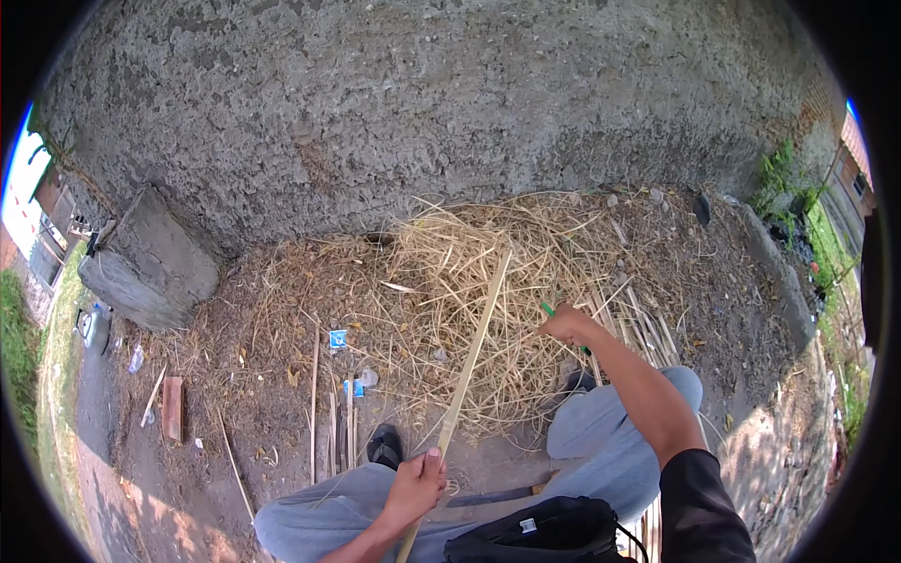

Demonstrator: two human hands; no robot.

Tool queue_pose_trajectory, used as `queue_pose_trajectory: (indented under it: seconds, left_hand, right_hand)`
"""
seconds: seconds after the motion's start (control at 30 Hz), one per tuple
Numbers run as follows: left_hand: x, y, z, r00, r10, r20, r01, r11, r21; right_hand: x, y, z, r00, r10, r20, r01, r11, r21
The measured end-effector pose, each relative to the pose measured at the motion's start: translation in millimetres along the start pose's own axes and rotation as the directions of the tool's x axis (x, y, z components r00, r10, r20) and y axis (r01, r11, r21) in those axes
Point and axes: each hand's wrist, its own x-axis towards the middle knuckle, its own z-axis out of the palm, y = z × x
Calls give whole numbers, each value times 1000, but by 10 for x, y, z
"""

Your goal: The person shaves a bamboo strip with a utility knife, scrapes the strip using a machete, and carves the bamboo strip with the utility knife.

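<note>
My left hand (419,483) is closed around the lower part of a long, pale bamboo strip (476,347). The strip slants up and away from my lap, its far end over a heap of thin curled shavings (549,249). To the right of the strip, my right hand (569,327) is closed on a green-handled tool (547,308). Only short green parts show on either side of the fist, and no blade can be made out. A gap separates this hand from the strip.
A rough grey wall (450,103) rises behind the heap. At left stand a concrete block (155,263) and a kettle (94,328), with a reddish-brown block (173,408) nearby. More strips (314,403) lie by my left foot, near blue packets (338,339). A black bag (535,535) rests at my lap.
</note>
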Motion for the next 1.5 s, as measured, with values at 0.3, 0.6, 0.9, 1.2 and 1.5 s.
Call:
queue_pose_trajectory:
  seconds: [0.3,0.6,0.9,1.2,1.5]
  left_hand:
    - [12,148,46,999,-53,-5,53,994,-96]
    - [157,191,-20,988,-118,96,142,936,-320]
    - [239,109,67,993,-119,11,119,975,-190]
    - [295,-83,204,841,513,-173,-333,742,581]
    - [50,113,295,905,393,-162,-151,652,743]
  right_hand:
    - [-1768,-191,808,682,-721,120,710,614,-344]
    - [-1859,-114,1068,611,-780,135,737,498,-457]
    - [-1942,-165,1122,664,-735,137,671,505,-542]
    - [-1870,-111,1155,675,-729,117,622,477,-621]
    - [-1757,-78,1210,612,-790,39,606,437,-664]
